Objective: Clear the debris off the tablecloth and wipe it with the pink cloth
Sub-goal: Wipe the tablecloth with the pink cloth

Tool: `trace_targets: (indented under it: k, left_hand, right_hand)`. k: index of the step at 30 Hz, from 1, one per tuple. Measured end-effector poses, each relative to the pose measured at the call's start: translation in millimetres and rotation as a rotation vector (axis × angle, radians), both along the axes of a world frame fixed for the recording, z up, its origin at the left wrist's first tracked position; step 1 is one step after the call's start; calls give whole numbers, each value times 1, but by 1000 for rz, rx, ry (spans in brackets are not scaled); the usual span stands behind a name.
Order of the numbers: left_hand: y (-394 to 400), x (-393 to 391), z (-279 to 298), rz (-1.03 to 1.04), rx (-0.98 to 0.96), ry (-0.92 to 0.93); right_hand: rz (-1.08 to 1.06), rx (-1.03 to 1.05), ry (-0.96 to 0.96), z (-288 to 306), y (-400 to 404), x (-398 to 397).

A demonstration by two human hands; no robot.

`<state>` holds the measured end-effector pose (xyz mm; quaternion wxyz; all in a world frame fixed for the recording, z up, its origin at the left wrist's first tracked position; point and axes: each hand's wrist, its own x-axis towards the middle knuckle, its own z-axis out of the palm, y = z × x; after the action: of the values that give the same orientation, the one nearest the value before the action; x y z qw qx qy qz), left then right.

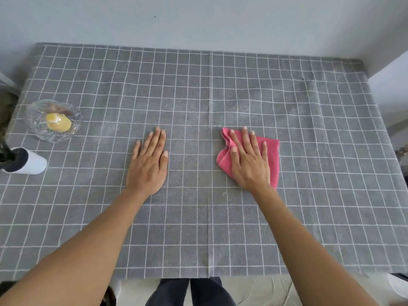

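Right hand [249, 160] spread flat on pink cloth [272, 155]; left hand [149, 164] flat on tablecloth [198, 96].

We see the tablecloth [198, 228] spread over the table with its far edge against the wall [198, 21], and near its left edge a dish [37, 127] holds bits of debris [58, 122], with a cup [33, 161] just in front of it, closer to the near edge. Around the middle of the tablecloth our left hand [149, 164] lies flat on the surface, and to its right, well apart, our right hand [250, 162] lies flat on top of the cloth [272, 155], which rests on the tablecloth and sticks out from under the hand on both sides.
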<state>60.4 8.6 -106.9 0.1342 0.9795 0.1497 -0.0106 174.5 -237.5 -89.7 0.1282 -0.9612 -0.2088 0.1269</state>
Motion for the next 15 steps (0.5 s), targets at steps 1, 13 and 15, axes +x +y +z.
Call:
trace_targets:
  k: [1,13,15]
  left_hand:
    - [0,1,0,-2,-2,1]
    - [-1,1,-1,4,5,-24]
    - [0,1,-1,6,0,-26]
  right_hand:
    - [-60,-33,0,1,-17,9]
    - [-136,-35,66,11,0,2]
    - [3,-16,68,11,24,-18]
